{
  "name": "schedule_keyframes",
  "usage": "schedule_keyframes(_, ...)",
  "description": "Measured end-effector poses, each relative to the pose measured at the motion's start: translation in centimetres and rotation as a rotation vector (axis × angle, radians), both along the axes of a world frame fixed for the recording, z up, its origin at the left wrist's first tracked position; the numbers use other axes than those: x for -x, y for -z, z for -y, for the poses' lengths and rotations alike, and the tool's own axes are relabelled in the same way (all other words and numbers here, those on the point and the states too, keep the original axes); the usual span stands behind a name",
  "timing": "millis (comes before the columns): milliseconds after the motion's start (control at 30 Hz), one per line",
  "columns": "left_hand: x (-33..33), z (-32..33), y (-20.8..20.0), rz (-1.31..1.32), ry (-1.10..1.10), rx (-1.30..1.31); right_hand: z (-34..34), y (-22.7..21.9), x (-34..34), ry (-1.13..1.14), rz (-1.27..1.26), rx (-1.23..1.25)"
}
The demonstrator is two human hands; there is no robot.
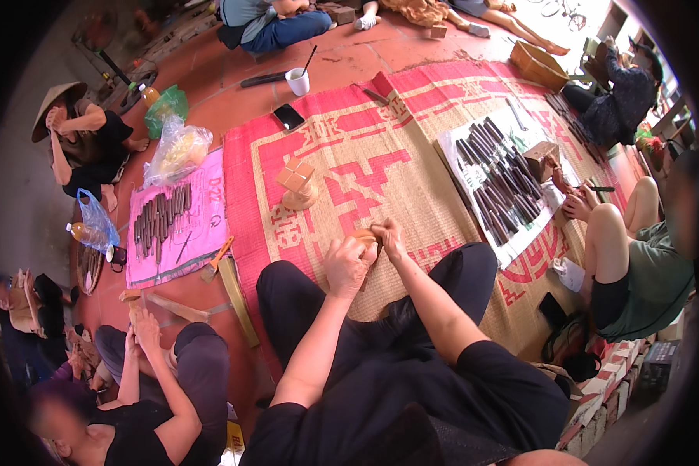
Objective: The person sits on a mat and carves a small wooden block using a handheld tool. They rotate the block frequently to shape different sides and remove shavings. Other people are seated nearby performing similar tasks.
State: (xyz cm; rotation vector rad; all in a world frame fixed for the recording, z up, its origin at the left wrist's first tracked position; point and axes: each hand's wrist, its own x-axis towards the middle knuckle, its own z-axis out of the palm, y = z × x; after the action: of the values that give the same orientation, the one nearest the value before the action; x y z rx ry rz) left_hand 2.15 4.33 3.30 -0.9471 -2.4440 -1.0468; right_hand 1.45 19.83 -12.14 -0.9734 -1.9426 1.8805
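Over my lap, my left hand is closed around a small orange-brown wooden piece, whose full shape is covered by the fingers. My right hand meets it from the right, fingers pinched together against the piece; what they grip, if anything, is hidden. Beyond my hands on the woven mat stands a light wooden block, set on top of a rounded wooden piece.
Dark carving tools lie in rows on a pink sheet at left and a white sheet at right. A phone, white cup, brush and wooden box lie around. Several people sit nearby, one close at right.
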Motion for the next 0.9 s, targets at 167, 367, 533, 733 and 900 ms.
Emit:
schedule_keyframes(167,-0.4,0.7,0.7,-0.024,-0.001,0.024,-2.3,-0.2,1.1,0.12,-0.036,0.295)
schedule_keyframes(367,-0.3,-0.2,0.6,-0.029,-0.003,-0.007,0.8,-0.5,0.8,-0.083,-0.054,-0.005)
schedule_keyframes(533,-0.5,0.2,1.0,-0.018,0.011,0.067,-1.6,-1.2,1.7,0.095,0.124,0.042)
schedule_keyframes(733,-0.3,-0.3,0.6,0.0,-0.018,0.021,0.1,-1.3,0.3,-0.106,-0.143,0.09)
schedule_keyframes(900,-0.5,-0.5,0.2,-0.027,0.042,0.044,-1.5,-0.8,1.5,0.083,0.273,-0.321)
